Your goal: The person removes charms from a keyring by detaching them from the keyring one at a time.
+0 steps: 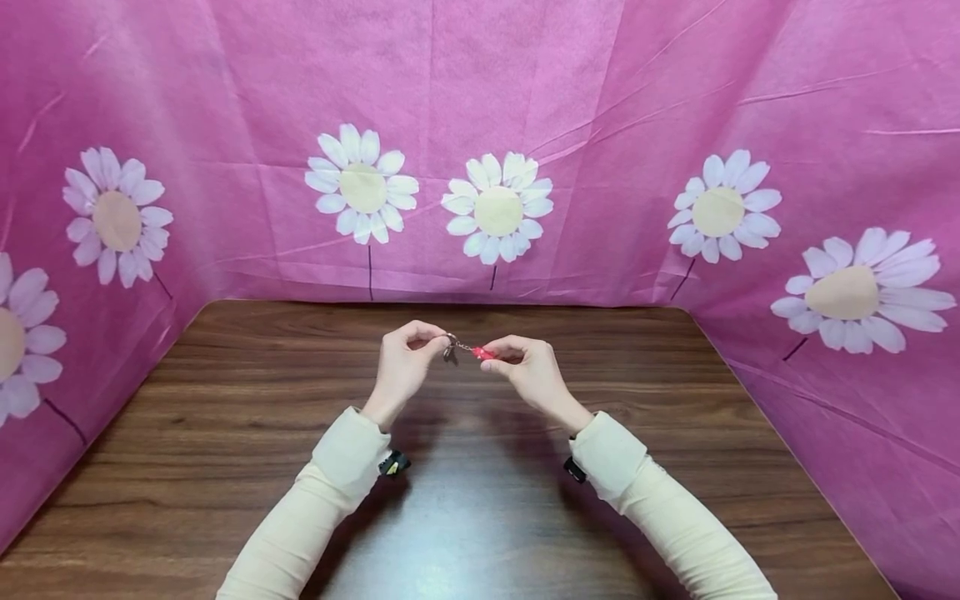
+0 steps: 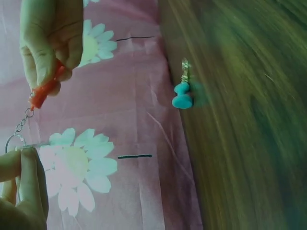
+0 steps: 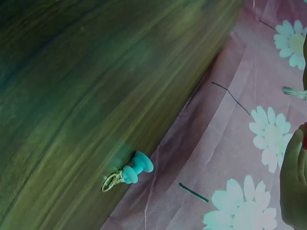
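We see both hands raised above the wooden bench (image 1: 225, 433): the left hand (image 1: 401, 367) pinches the metal key ring (image 2: 14, 143), and the right hand (image 1: 528, 371) pinches the red charm (image 1: 483, 353), with a short chain (image 2: 21, 123) stretched between them. In the head view the ring and chain are tiny and partly covered by fingertips. A teal charm (image 2: 182, 96) lies at the bench's far edge by the pink flowered cloth (image 1: 600, 125); only the wrist views show it, and we cannot make out its shape.
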`<state>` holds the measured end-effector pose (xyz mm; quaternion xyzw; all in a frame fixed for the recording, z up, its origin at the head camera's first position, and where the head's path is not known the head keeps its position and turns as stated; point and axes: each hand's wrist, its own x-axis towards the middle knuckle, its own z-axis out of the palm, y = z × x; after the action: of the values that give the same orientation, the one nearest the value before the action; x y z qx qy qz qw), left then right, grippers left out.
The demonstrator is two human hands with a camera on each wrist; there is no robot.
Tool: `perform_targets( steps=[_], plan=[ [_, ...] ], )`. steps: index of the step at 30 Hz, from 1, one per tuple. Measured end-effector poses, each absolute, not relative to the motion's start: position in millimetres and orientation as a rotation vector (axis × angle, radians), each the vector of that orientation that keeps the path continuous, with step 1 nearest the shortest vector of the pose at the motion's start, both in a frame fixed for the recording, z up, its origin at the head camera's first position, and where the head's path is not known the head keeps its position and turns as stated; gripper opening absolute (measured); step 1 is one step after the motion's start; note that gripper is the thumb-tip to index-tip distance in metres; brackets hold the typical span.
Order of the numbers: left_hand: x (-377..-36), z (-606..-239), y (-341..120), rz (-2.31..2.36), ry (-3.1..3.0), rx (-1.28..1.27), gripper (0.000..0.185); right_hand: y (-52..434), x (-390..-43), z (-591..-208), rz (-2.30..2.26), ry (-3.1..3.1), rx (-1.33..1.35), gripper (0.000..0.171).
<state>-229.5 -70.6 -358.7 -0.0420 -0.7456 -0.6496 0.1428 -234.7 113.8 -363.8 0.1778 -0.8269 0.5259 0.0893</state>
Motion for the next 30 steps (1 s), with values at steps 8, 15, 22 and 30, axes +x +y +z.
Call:
perform_targets(
  steps=[8, 15, 22, 30],
  plan=[
    [-228, -351, -67, -1.932, -2.141, -0.175, 0.009, 109, -234, -363, 1.604, -2.57, 0.65, 0.025],
    [-206, -327, -59, -1.876, -2.194, -0.267, 0.011, 104, -235, -363, 1.846, -2.525, 0.655, 0.022],
    [-212, -340, -62, -1.886, -2.229, -0.266, 0.011, 108, -234, -361, 1.832, -2.526, 0.624, 0.017],
    [-226, -366, -68, -1.897, -2.272, -0.322, 0.016, 108, -231, -355, 1.482, -2.667, 0.67, 0.015]
  ],
)
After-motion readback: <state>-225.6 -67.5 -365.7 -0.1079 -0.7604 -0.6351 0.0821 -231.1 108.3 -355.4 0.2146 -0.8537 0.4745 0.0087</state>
